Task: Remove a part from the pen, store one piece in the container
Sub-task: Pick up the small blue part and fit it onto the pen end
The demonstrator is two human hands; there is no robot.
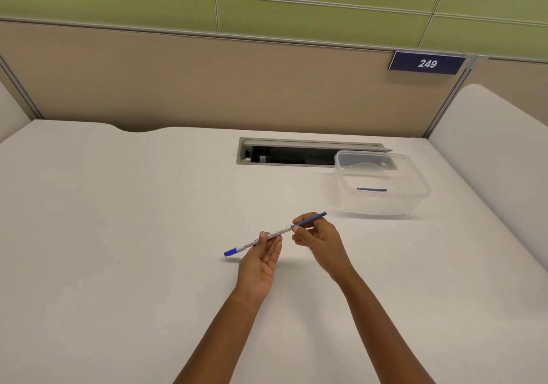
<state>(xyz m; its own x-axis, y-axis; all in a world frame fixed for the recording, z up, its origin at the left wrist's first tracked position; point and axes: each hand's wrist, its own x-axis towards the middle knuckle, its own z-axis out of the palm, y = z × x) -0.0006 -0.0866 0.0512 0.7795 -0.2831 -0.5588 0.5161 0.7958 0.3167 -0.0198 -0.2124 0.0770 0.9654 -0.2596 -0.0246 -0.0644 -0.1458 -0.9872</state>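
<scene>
1. The pen (267,236) is being held in the air over the middle of the table (118,205), angled from its blue cap low on the left to a thin blue refill (311,219) sticking out at its upper right end.
2. The left hand (261,262) is pinching the white barrel between fingertips, palm turned up and the other fingers loose.
3. The right hand (318,238) is pinching the refill right where it is leaving the barrel.
4. The box (382,185), clear and lidless, is sitting near the far right corner of the table, with a thin blue stick already lying inside it.
5. The pen is looking light and stiff, its smooth plastic likely slippery; the slim refill is probably bending easily, so a straight pull close to the barrel mouth seems safest, with the barrel gripped mid-length.
</scene>
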